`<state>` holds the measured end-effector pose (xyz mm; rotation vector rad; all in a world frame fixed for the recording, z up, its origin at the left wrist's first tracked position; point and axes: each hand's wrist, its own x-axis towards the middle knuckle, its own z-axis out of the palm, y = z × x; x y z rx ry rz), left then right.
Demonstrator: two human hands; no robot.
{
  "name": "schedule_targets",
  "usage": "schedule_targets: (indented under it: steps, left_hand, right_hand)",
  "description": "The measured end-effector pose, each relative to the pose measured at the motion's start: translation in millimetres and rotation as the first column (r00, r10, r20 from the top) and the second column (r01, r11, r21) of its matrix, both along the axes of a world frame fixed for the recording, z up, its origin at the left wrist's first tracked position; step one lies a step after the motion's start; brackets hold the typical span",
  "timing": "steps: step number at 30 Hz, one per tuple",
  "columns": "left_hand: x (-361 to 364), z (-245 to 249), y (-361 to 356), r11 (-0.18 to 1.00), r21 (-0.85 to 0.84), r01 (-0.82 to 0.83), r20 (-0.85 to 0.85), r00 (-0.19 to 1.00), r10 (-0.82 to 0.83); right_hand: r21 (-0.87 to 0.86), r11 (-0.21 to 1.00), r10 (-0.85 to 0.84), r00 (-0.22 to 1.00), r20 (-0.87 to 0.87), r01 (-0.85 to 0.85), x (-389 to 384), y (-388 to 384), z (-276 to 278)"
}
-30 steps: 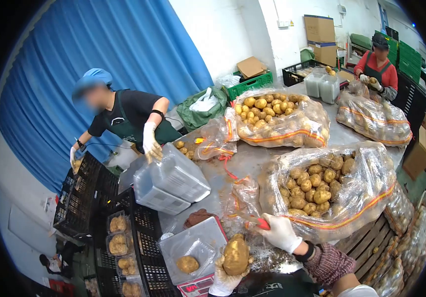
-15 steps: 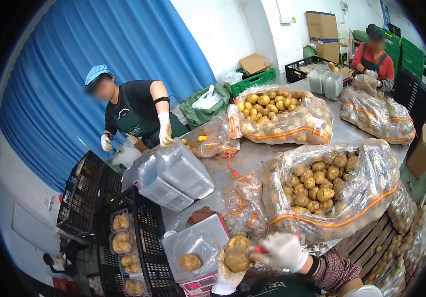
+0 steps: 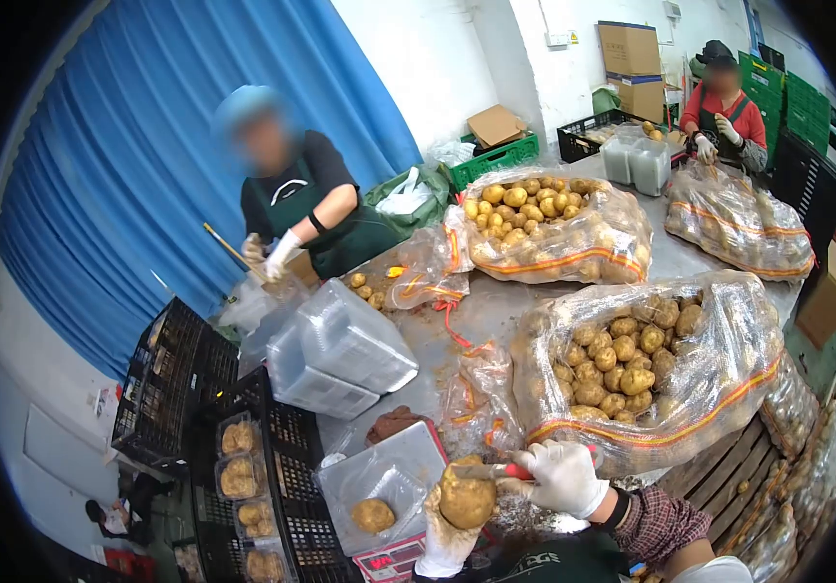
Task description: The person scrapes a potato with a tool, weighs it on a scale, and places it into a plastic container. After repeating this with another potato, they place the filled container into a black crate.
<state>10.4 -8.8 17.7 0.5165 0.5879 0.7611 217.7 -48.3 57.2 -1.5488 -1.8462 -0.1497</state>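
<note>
My left hand [image 3: 445, 540], in a whitish glove, is wrapped round a large potato [image 3: 468, 499] at the bottom centre. In my gloved right hand [image 3: 566, 480] is a knife [image 3: 513, 472] with a red handle, its blade against the upper side of that potato. Left of my hands, a clear plastic tray [image 3: 406, 488] sits on a red-and-white scale [image 3: 375, 564]. One potato [image 3: 373, 516] lies in this tray. An open clear bag of potatoes [image 3: 622, 364] stands just beyond my right hand.
Stacked clear trays [image 3: 340, 350] stand at the table's left, beside black crates [image 3: 292, 476] holding packed potatoes. A second potato sack [image 3: 554, 228] lies farther back. One co-worker [image 3: 292, 194] stands behind the trays, another [image 3: 729, 121] at the far right.
The knife blade, blurred before, now rests on the potato's upper side. The blue-capped co-worker has moved right, taking a hand off the stacked trays. The far co-worker's hands have shifted.
</note>
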Motion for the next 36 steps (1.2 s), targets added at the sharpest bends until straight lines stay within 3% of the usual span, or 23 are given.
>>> schedule_targets:
  steps: [1, 2, 4, 6, 8, 10, 12, 14, 16, 18, 19, 20, 22, 24, 26, 28, 30, 31, 32, 35, 36]
  left_hand:
    - [2.4, 0.1, 0.4, 0.999, -0.042, -0.027, -0.004, 1.000, 0.027]
    - [3.9, 0.4, 1.2, 0.995, -0.083, -0.053, -0.011, 0.999, 0.052]
    - [2.5, -4.8, 3.3, 0.995, -0.080, -0.057, -0.057, 0.997, 0.052]
    - [3.0, -11.2, 3.6, 0.995, -0.081, -0.064, -0.129, 0.990, 0.053]
    - [8.0, 3.6, -1.9, 0.991, -0.086, -0.099, -0.135, 0.987, 0.086]
    - [4.3, -2.4, 0.5, 0.995, -0.099, 0.006, -0.014, 1.000, -0.007]
    - [3.0, -2.7, 1.1, 0.998, -0.069, 0.012, -0.051, 0.999, -0.015]
    - [3.3, -2.6, -2.3, 0.999, -0.046, 0.007, -0.078, 0.997, -0.011]
    - [4.6, -0.8, -1.3, 0.999, -0.039, -0.010, -0.038, 0.999, 0.008]
    - [3.3, -4.7, -0.7, 0.999, -0.031, 0.019, -0.008, 1.000, -0.019]
    - [3.2, -5.5, -0.4, 0.998, -0.029, 0.055, 0.026, 0.998, -0.054]
    - [4.5, -6.1, -1.0, 0.998, -0.031, 0.060, 0.026, 0.998, -0.059]
    - [8.1, -6.2, -3.7, 0.992, -0.075, -0.103, -0.082, 0.992, 0.097]
    - [9.0, -1.1, -1.7, 0.997, -0.060, -0.038, -0.041, 0.999, 0.035]
    - [5.6, -0.2, -1.0, 0.998, -0.048, 0.041, -0.018, 0.999, -0.042]
    - [5.5, -5.6, -3.0, 0.998, -0.044, -0.039, -0.106, 0.994, 0.034]
    - [6.3, -4.5, -4.4, 0.999, -0.027, -0.018, -0.059, 0.998, 0.016]
    - [6.7, -2.8, -3.9, 1.000, -0.003, 0.004, -0.017, 1.000, -0.004]
    - [7.8, -0.1, -3.6, 1.000, 0.001, 0.004, -0.019, 1.000, -0.004]
    - [10.5, 1.8, -8.0, 0.998, 0.069, 0.013, -0.037, 0.999, -0.011]
    - [9.1, -1.8, -9.9, 0.999, 0.033, 0.006, -0.036, 0.999, -0.005]
  right_hand:
    - [-0.059, 0.998, -0.008, 1.000, 0.021, 0.009, -3.0, -2.3, 2.7]
    - [-0.062, 0.991, 0.123, 0.992, 0.018, -0.121, -7.0, -8.9, 13.0]
    - [0.019, 0.979, 0.197, 0.968, 0.153, -0.202, -19.3, -13.4, -1.5]
    - [0.007, 0.997, 0.080, 0.997, -0.023, -0.080, -7.0, -7.8, 0.0]
    - [-0.005, 0.997, -0.071, 0.997, 0.032, 0.071, 5.7, -1.1, -1.2]
    - [0.041, 0.985, 0.168, 0.986, -0.015, -0.167, -5.2, -11.2, 1.5]
    - [0.000, 0.986, 0.165, 0.976, 0.145, -0.167, -14.7, -18.5, 5.2]
    - [-0.021, 0.999, 0.037, 0.999, -0.023, -0.038, 1.2, -7.1, -1.9]
    - [0.032, 0.998, -0.048, 0.998, 0.037, 0.046, 4.0, -5.6, -4.3]
    - [0.000, 0.983, 0.180, 0.972, 0.149, -0.182, -9.6, -18.3, -4.7]
    - [0.022, 0.981, 0.188, 0.969, 0.163, -0.194, -11.1, -19.6, -7.4]
    - [0.020, 0.982, 0.184, 0.969, 0.163, -0.190, -5.5, -15.6, -9.4]
    - [0.054, 0.996, -0.079, 0.994, 0.074, 0.075, 9.1, -4.2, -10.8]
    - [0.003, 0.994, 0.112, 0.993, 0.036, -0.112, 3.1, -14.0, 0.9]
    - [0.012, 0.982, 0.180, 0.961, 0.209, -0.186, -11.3, -21.7, -4.0]
    - [-0.004, 0.999, 0.052, 0.997, 0.049, -0.052, 1.2, -13.7, -0.5]
    - [0.087, 0.975, -0.210, 0.976, 0.061, 0.204, 14.4, 0.1, -11.8]
    - [-0.034, 0.973, -0.225, 0.973, 0.042, 0.226, 14.2, -4.3, -6.9]
    - [-0.031, 0.973, -0.226, 0.973, 0.040, 0.227, 10.6, -8.4, 2.8]
    - [-0.163, 0.987, -0.052, 0.945, -0.322, -0.002, -10.6, -11.3, 23.3]
    - [-0.118, 0.988, 0.037, 0.896, -0.443, -0.099, -18.7, -7.0, 12.6]
